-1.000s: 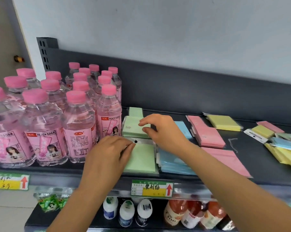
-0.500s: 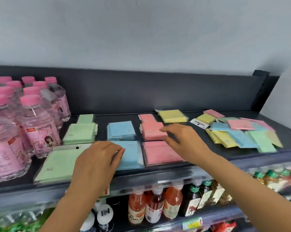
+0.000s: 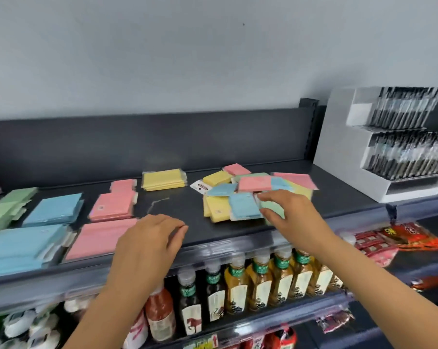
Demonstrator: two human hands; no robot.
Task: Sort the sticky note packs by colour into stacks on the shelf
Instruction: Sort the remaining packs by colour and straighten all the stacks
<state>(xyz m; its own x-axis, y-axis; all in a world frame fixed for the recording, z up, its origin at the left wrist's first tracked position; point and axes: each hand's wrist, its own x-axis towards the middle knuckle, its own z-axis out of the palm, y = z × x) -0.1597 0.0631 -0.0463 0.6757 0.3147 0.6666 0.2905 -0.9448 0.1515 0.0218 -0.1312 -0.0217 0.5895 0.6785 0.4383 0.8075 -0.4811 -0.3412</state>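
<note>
Sorted stacks lie on the dark shelf (image 3: 187,217): green packs (image 3: 4,210) at far left, blue packs (image 3: 54,210), pink packs (image 3: 112,206) and a yellow stack (image 3: 162,180) further back. To the right sits a mixed pile (image 3: 250,185) of pink, blue, yellow and green packs. My right hand (image 3: 290,212) reaches into the pile's near edge and pinches a pale green pack (image 3: 272,205) between thumb and fingers. My left hand (image 3: 150,238) hovers over the shelf's front edge beside the front pink stack (image 3: 97,238), fingers loosely curled, holding nothing.
A white display rack of black pens (image 3: 401,147) stands at the shelf's right end. A thin strand (image 3: 155,205) lies on the shelf between the pink and mixed packs. Drink bottles (image 3: 238,285) and red snack packs (image 3: 414,235) fill the lower shelf.
The view swung right, away from the pink-capped bottles. My right hand moved from the pink stacks to the mixed pile and took hold of a green pack. My left hand left the blue stack.
</note>
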